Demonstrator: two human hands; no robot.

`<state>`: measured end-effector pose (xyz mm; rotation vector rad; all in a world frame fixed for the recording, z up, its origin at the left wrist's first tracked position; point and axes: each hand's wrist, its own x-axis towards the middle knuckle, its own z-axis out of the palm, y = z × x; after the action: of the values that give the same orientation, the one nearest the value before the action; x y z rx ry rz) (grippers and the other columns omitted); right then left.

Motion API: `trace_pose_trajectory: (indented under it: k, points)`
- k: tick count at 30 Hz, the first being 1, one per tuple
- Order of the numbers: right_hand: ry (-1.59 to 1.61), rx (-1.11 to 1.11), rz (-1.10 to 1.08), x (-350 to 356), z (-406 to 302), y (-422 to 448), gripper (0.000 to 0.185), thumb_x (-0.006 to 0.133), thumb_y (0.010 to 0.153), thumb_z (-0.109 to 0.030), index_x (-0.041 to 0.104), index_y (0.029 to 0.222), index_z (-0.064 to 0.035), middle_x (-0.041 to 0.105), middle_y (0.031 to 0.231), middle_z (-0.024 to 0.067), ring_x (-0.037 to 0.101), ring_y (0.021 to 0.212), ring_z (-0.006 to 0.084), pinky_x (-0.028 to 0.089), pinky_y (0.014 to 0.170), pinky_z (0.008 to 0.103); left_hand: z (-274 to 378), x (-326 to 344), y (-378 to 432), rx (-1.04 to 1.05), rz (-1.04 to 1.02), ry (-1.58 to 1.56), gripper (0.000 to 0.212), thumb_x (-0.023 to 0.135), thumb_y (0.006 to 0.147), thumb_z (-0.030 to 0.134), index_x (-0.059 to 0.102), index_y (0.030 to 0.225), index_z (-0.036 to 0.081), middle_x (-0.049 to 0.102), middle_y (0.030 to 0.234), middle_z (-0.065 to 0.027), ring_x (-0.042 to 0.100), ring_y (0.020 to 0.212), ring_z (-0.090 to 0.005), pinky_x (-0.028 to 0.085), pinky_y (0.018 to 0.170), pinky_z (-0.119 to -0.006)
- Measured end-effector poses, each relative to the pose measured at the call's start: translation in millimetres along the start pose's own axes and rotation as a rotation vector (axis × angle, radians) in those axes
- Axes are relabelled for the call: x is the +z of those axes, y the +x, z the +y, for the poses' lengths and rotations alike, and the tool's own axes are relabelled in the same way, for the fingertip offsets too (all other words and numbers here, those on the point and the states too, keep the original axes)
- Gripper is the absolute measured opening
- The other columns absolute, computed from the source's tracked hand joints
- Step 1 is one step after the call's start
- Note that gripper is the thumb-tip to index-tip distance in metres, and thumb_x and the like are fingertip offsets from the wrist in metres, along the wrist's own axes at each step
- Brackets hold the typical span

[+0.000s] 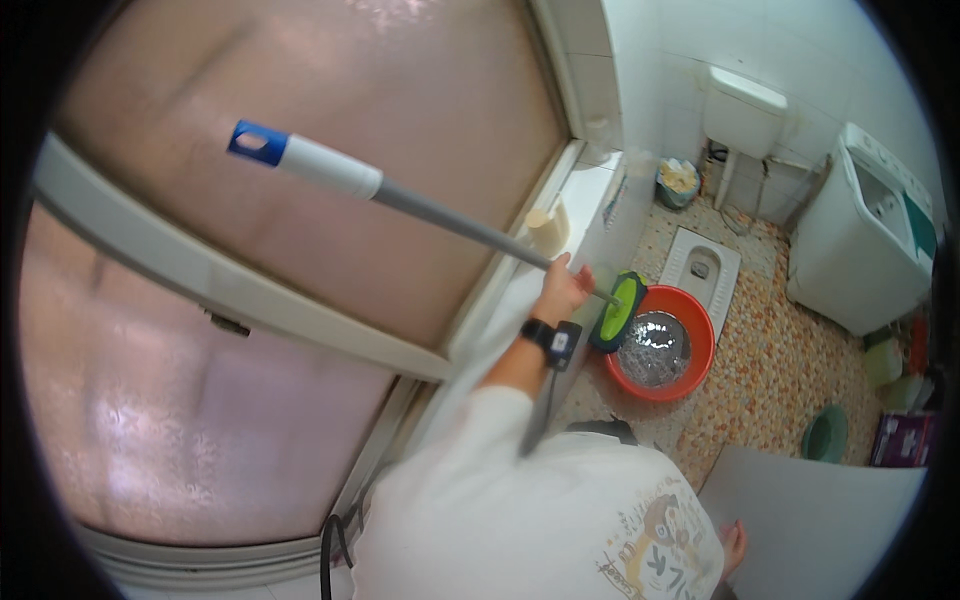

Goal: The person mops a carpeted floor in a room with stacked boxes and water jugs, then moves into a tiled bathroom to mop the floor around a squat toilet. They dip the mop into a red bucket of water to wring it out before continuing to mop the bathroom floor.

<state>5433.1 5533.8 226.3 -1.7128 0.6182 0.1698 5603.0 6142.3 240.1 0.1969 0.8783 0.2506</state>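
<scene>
My left hand (566, 289) is around the grey pole (465, 225) of a flat mop. The pole's white grip (330, 166), with a blue hanging-loop cap (257, 142), points up to the left across the window. At its lower end the green mop head (619, 309), with a dark pad, is tilted against the left rim of a red plastic basin (709, 356). Foamy, greyish water (658, 352) lies in the basin. My right hand (735, 546) hangs low beside my shirt, near a pale grey panel (817, 517); its fingers are partly hidden.
A frosted sliding window (360, 277) and a tiled sill with a cream bottle (551, 229) flank the left. Beyond the basin are a squat toilet (721, 296), a waste bin (679, 184) and a twin-tub washing machine (844, 240). A green bucket (825, 433) stands on pebble-patterned flooring.
</scene>
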Motion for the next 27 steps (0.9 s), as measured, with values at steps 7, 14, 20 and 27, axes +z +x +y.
trace_pose_trajectory:
  k: [7,14,20,27]
  points:
    - [0.107,-0.008,-0.177,-19,45,38,0.035,0.051,0.092,-0.025,0.051,0.121,-0.0048,0.06,0.087,0.0064,0.055,0.067,0.011,0.044,0.057,0.0231,4,-22,-40,0.12,0.004,0.59,0.062,0.056,0.082,0.053,0.043,0.103,-0.004,0.057,0.079,-0.0097,0.057,0.062,-0.0156,0.052,0.056,-0.032]
    - [-0.048,-0.061,-0.181,-5,3,19,0.034,0.051,0.092,-0.023,0.052,0.12,-0.003,0.063,0.089,0.0093,0.058,0.064,0.0105,0.043,0.051,0.0215,-6,-68,-54,0.481,0.255,0.991,0.065,0.059,0.076,0.061,0.053,0.102,0.002,0.057,0.089,-0.0105,0.058,0.074,-0.0185,0.05,0.067,-0.033]
    - [0.029,-0.044,-0.153,-16,14,4,0.031,0.051,0.092,-0.02,0.053,0.118,-0.0036,0.063,0.086,0.0087,0.057,0.062,0.0105,0.045,0.053,0.0219,-5,-54,-52,0.644,0.144,0.71,0.057,0.064,0.079,0.047,0.054,0.105,-0.003,0.055,0.1,-0.0116,0.056,0.081,-0.0196,0.05,0.065,-0.028]
    - [0.034,-0.044,-0.089,-44,39,-21,0.032,0.052,0.092,-0.02,0.052,0.12,-0.0044,0.063,0.089,0.008,0.057,0.063,0.0102,0.046,0.052,0.0221,12,-17,-70,0.707,0.112,0.891,0.047,0.063,0.079,0.043,0.059,0.092,-0.002,0.058,0.088,-0.0122,0.059,0.059,-0.0175,0.049,0.047,-0.022]
